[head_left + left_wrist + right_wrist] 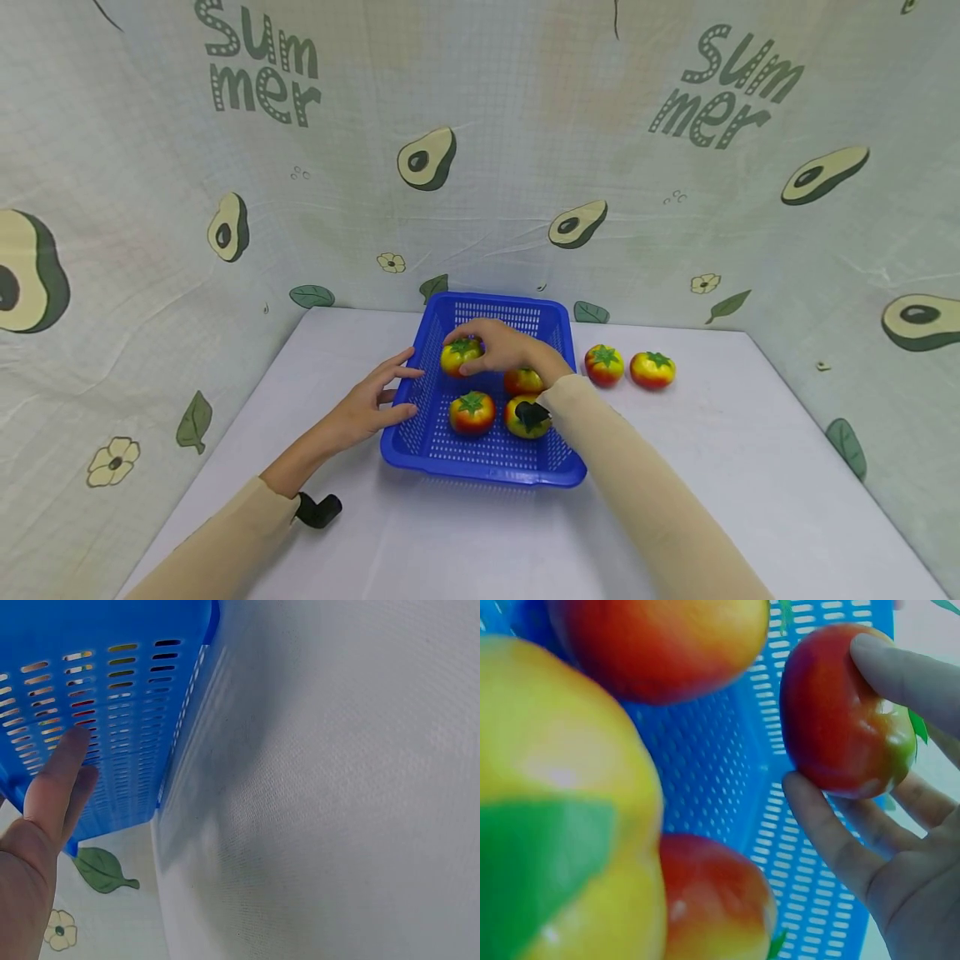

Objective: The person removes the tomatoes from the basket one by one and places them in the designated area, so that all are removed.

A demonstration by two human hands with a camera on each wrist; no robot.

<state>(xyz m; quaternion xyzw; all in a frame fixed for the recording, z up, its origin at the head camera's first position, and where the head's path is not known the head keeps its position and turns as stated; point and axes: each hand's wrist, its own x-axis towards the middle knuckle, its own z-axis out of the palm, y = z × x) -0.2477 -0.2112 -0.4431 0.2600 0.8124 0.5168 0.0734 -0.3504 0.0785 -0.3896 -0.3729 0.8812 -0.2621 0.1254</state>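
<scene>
I find the right hand [499, 344] pinching a tomato-like fruit [455, 359] inside the blue basket [480, 473]; the left hand [363, 413], fingers spread, seems to touch its left wall. A lopsided pinch could drop the fruit onto its neighbours [472, 416].

From the head, above and behind the grip of the right hand [497, 343], we look forward and down. Left of that grip, at the left wrist, we closely face the outer side of the blue basket [105, 626]. Beside it, at the right wrist, we look into the basket, sharing the held fruit [832, 724] with the head view.
</scene>
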